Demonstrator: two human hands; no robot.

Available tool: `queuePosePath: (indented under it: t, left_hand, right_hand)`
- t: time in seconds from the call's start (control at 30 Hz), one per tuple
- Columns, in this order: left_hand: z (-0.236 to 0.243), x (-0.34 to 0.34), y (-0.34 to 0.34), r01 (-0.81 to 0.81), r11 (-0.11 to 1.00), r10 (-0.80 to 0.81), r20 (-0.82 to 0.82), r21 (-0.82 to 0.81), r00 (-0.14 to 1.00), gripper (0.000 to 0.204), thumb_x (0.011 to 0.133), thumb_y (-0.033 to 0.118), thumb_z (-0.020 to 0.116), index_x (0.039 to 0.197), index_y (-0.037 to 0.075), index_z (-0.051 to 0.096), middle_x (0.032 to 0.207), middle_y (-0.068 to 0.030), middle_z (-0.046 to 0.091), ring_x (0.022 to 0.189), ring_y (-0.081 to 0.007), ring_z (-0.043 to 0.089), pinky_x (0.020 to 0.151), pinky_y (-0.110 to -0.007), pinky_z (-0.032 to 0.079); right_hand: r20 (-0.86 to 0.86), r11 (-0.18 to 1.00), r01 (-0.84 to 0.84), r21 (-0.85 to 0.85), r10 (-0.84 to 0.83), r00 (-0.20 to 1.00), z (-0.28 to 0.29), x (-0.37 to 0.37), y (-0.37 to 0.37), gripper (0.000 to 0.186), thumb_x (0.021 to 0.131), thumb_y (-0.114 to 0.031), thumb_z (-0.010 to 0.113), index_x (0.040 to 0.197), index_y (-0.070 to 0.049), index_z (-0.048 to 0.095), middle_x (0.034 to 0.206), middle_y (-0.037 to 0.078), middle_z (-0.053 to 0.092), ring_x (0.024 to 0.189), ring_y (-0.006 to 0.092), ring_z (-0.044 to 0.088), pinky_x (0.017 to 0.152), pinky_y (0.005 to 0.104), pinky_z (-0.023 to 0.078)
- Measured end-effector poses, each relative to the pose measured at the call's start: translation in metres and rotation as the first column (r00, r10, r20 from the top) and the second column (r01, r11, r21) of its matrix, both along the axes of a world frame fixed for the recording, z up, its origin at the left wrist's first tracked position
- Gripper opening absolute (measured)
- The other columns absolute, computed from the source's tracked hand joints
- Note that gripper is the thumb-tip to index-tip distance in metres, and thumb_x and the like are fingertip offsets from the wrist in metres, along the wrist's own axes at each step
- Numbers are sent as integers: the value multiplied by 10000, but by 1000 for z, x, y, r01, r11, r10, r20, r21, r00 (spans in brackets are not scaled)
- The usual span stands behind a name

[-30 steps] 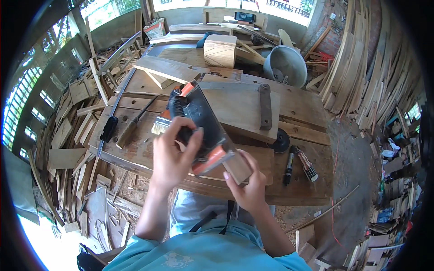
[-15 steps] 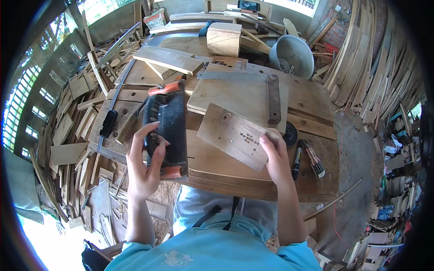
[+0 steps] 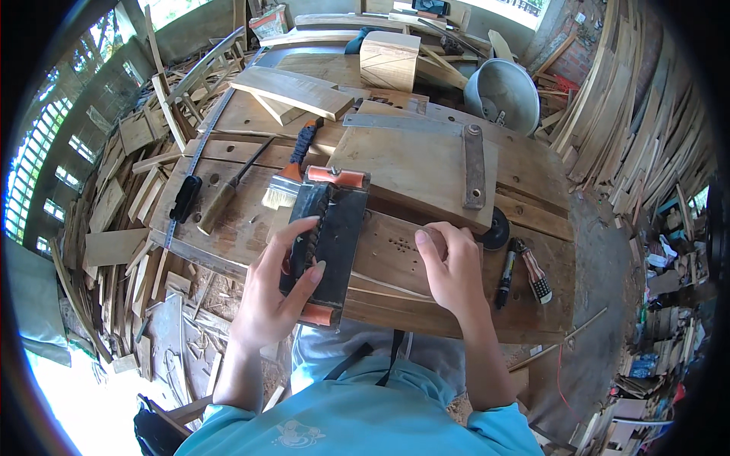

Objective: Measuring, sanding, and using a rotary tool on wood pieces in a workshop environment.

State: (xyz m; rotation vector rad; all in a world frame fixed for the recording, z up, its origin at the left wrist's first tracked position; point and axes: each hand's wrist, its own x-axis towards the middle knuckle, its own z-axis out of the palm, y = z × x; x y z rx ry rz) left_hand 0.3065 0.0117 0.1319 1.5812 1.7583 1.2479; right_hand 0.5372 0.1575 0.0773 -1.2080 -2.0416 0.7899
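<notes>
My left hand (image 3: 277,285) grips a black hand sander (image 3: 341,235) with orange end pieces, tilted over the bench. A flat wooden board with small holes (image 3: 388,254) lies low beside it; my right hand (image 3: 450,270) has curled fingers at that board's right end, fingertips partly hidden. An orange-handled paintbrush (image 3: 283,190) is just behind the sander. Further left are a long wood-handled tool (image 3: 217,213) and a black object (image 3: 186,199) on a steel rule. A larger panel (image 3: 407,167) with a bolted metal square (image 3: 473,167) lies beyond my hands.
The workbench (image 3: 536,304) holds loose boards (image 3: 285,83), a cut block (image 3: 386,64), a metal bucket (image 3: 502,91), a black disc (image 3: 496,226), a marker (image 3: 506,277) and a cutter-like tool (image 3: 532,273). Scrap wood (image 3: 114,247) lies left; long planks (image 3: 608,106) lean at right.
The perforated board, raised and angled in my right hand earlier, is now lower and flatter on the bench. The sander has shifted right and tilted, uncovering the paintbrush.
</notes>
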Motion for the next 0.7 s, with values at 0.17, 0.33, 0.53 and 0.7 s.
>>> queuePosePath:
  t: [0.17, 0.33, 0.53, 0.7]
  left_hand:
    - [5, 2, 5, 53, 997, -55, -24, -64, 998, 747, 918, -8, 538, 1614, 11, 266, 1007, -213, 705, 953, -384, 726, 923, -443, 535]
    - [6, 6, 28, 30, 999, -34, -105, -40, 994, 706, 942, 66, 546, 1592, -12, 283, 1010, -282, 702, 930, -460, 706, 875, -496, 533]
    - [4, 26, 59, -79, 994, 52, -286, -82, 957, 604, 1000, 163, 580, 1536, -12, 364, 833, -297, 693, 790, -500, 685, 720, -553, 539]
    - [-7, 41, 35, -44, 993, 73, -266, 113, 961, 559, 1012, 149, 566, 1525, 10, 394, 814, -317, 681, 775, -506, 677, 697, -580, 529]
  right_hand:
    - [-81, 974, -123, 193, 140, 987, -14, 23, -5, 525, 900, -283, 764, 1283, 51, 631, 1328, 263, 585, 1161, 424, 574, 997, 487, 468]
    - [-19, 935, -306, 180, 314, 949, -6, 31, -22, 1210, 674, -380, 946, 1606, 13, 281, 1411, 239, 555, 1312, 382, 558, 1123, 459, 433]
    - [6, 969, -210, 127, 211, 978, -14, 28, -21, 1331, 633, -362, 978, 1637, -6, 179, 1382, 229, 563, 1300, 378, 562, 1121, 482, 433]
    - [28, 972, -203, 122, 201, 979, -11, 25, -21, 1334, 624, -347, 979, 1637, -11, 178, 1363, 225, 574, 1273, 374, 578, 1101, 478, 449]
